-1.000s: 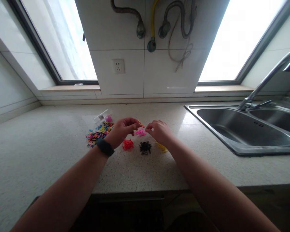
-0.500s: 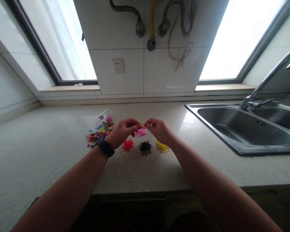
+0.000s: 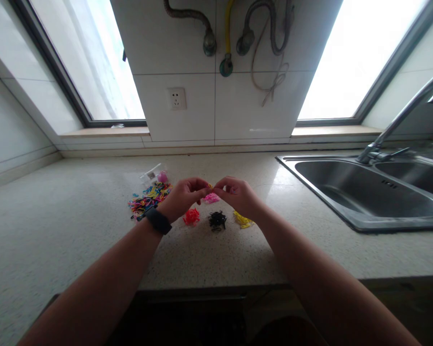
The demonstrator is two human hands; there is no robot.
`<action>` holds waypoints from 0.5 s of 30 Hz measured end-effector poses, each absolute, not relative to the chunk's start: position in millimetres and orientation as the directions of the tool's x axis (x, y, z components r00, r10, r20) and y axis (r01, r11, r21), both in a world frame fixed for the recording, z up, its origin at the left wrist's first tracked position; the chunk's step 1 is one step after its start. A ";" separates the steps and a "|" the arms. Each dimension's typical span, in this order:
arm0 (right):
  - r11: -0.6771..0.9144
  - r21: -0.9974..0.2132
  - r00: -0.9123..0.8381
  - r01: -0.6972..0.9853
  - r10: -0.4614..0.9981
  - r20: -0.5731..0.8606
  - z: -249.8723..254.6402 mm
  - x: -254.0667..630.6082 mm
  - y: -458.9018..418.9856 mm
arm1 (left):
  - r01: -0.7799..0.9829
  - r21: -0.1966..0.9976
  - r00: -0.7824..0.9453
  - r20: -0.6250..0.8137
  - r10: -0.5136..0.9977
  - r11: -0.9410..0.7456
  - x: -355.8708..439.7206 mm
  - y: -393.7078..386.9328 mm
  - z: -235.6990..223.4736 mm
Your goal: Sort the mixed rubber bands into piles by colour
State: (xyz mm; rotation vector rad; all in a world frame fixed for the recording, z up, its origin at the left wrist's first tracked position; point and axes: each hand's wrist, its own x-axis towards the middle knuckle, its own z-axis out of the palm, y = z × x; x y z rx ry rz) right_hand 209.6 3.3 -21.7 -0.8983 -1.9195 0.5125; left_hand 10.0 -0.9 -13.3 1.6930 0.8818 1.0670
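Observation:
Both hands meet fingertip to fingertip over the counter, pinching a few small yellowish rubber bands (image 3: 210,186) between them. My left hand (image 3: 185,193), with a dark watch on its wrist, is closed on the bands. From the right, my right hand (image 3: 235,193) grips the same bunch with thumb and forefinger. Just below the fingertips lies a pink rubber band pile (image 3: 212,198). Nearer to me are a red pile (image 3: 191,217), a black pile (image 3: 217,219) and a yellow pile (image 3: 242,219), the last partly behind my right hand. A mixed-colour pile (image 3: 149,198) lies beside my left wrist.
A clear plastic bag (image 3: 152,174) with a pink round item (image 3: 162,177) sits behind the mixed pile. To the right is a steel double sink (image 3: 361,192) with a tap (image 3: 404,113). The tiled wall carries a socket (image 3: 176,98) and hoses (image 3: 267,29).
My right fingers have come slightly closer to my left ones, and less of the bands shows between them. The piles have not moved.

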 end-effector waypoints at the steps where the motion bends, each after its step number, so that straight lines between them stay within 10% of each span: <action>1: 0.644 -0.665 -0.302 0.379 0.765 0.568 -21.1 209.7 3.1 | 0.097 0.941 0.367 0.269 0.890 -0.324 9.7 -0.8 -13.4; 15: 0.583 -0.747 -0.186 0.320 0.811 0.554 -10.5 222.7 -1.7 | 0.097 0.937 0.354 0.281 0.892 -0.334 5.4 -1.9 -11.8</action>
